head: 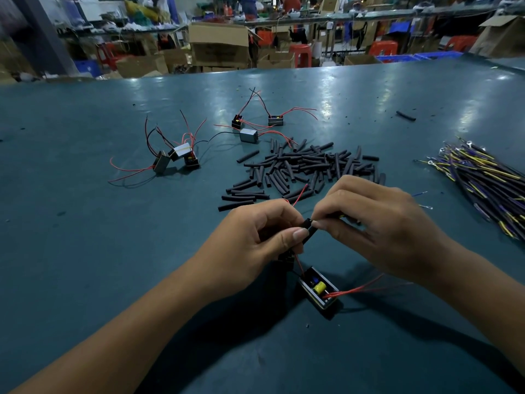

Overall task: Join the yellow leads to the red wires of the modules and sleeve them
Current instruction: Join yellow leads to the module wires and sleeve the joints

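My left hand (260, 233) pinches a short black sleeve (308, 227) between thumb and fingers, above the table's near middle. My right hand (377, 220) pinches the sleeve's other end, fingertips almost touching the left thumb. A thin red wire (298, 196) sticks up behind the sleeve, and another red wire runs down from it to a small black module (318, 288) with a yellow capacitor lying on the table below my hands. More red wires (358, 290) leave the module to the right. The joint itself is hidden by my fingers.
A pile of black sleeves (306, 166) lies just beyond my hands. A bundle of yellow and dark leads (483, 177) lies at the right. Two groups of modules (179, 156) (255, 126) with red and black wires sit farther back on the green table (85, 251).
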`<state>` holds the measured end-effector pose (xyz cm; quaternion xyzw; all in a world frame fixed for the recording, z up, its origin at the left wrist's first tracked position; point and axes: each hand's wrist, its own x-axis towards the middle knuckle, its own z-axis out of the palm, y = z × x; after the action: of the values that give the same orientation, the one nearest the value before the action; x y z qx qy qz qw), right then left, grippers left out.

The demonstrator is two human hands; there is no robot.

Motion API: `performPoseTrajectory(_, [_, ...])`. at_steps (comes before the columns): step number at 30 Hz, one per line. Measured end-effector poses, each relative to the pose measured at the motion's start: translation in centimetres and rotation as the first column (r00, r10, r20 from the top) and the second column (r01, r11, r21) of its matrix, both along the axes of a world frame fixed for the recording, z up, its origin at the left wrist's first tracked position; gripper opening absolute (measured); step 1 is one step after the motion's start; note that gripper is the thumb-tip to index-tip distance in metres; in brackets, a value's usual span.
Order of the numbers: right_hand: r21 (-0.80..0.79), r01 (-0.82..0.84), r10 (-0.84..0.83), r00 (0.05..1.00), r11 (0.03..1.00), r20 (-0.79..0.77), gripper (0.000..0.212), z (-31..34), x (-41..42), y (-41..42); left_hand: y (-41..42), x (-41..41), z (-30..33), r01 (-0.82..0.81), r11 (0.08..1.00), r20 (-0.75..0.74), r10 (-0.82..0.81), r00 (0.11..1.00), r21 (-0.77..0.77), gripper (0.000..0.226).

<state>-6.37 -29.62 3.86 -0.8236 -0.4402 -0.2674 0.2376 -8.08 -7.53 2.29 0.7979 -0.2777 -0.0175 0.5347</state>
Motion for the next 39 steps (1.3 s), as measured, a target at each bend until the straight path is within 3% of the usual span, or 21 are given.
performPoseTrajectory(6, [-0.065,-0.018,0.022,0.998,0.998,0.062,0.02,0.1,0.1,-0.1,-0.1,-0.3,0.2,-0.126,0.98,0.303,0.075,0.95,0.153,0.016])
performPoseTrajectory(11, [-0.024,-0.025,0.024,1.0,0.999,-0.013,0.013,0.3,0.1,0.0,-0.3,-0.4,0.1,-0.199,0.977,0.378,0.157,0.912,0.075,0.013])
performPoseTrajectory(18, [-0.037,-0.045,0.043,0.997,0.998,-0.056,0.01,0.3,0.1,-0.2,0.0,-0.1,0.3,-0.194,0.965,0.596,0.053,0.801,0.176,0.015])
performPoseTrajectory(22, [0.014,-0.033,0.034,0.992,0.999,-0.124,0.016,0.3,-0.1,-0.4,0.1,-0.1,0.2,-0.176,0.956,0.623,-0.01,0.782,0.235,0.018])
performPoseTrajectory(26, [-0.011,-0.022,0.02,0.989,1.0,-0.143,0.022,0.3,-0.1,-0.3,0.1,-0.2,0.3,-0.226,0.961,0.598,0.087,0.797,0.161,0.014])
performPoseTrajectory(30, [-0.034,-0.017,0.011,0.986,0.999,-0.164,0.02,0.3,0.1,-0.2,0.1,-0.1,0.3,-0.209,0.967,0.623,0.076,0.778,0.144,0.01])
performPoseTrajectory(34, [0.033,-0.046,0.055,0.943,0.998,-0.329,0.031,0.5,-0.1,-0.5,-0.2,-0.3,0.0,-0.209,0.97,0.648,0.083,0.757,0.119,0.012])
performPoseTrajectory(39, [0.047,-0.038,0.053,0.919,0.998,-0.39,0.021,0.4,-0.2,-0.2,-0.9,-0.6,0.0,-0.21,0.973,0.634,0.103,0.767,0.096,0.012])
